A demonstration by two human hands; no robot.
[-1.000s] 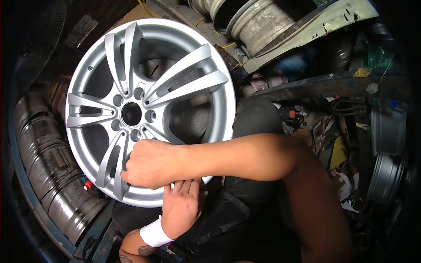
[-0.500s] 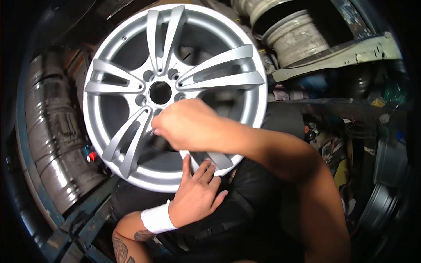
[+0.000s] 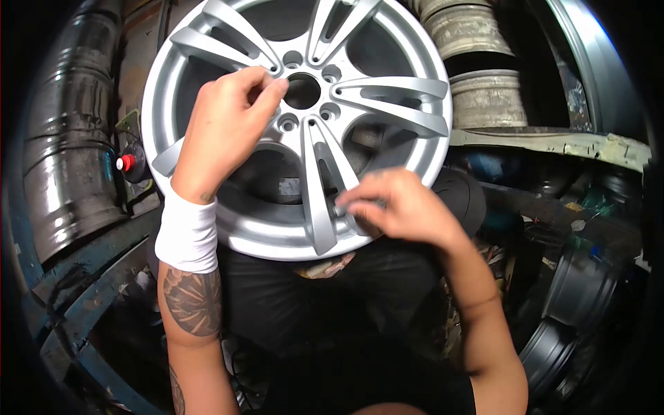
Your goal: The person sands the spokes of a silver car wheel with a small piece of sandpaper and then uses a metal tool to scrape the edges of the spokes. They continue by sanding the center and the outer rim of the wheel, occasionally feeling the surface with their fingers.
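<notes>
A silver alloy wheel (image 3: 317, 200) with twin spokes lies face up across my lap. My left hand (image 3: 232, 121), with a white wristband (image 3: 187, 234), lies over its left spoke; the thumb and curled fingers close at the hub, beside the round centre hole. The palm hides most of that spoke. At the lower right, my right hand (image 3: 404, 211) is closed in a pinch next to the bottom spoke. A small greyish thing (image 3: 339, 210) shows at its fingertips, too blurred to name.
Dark metal drums (image 3: 69, 149) stand at the left, near a bottle with a red cap (image 3: 126, 163). Dusty wheel barrels (image 3: 484, 97) sit on a pale shelf edge (image 3: 546, 140) at the upper right. Grey rims (image 3: 581, 287) are stacked at the lower right.
The wheel appears turned clockwise in view. My left hand has moved from the lower rim up to the hub, and my right hand from the hub out to the lower right.
</notes>
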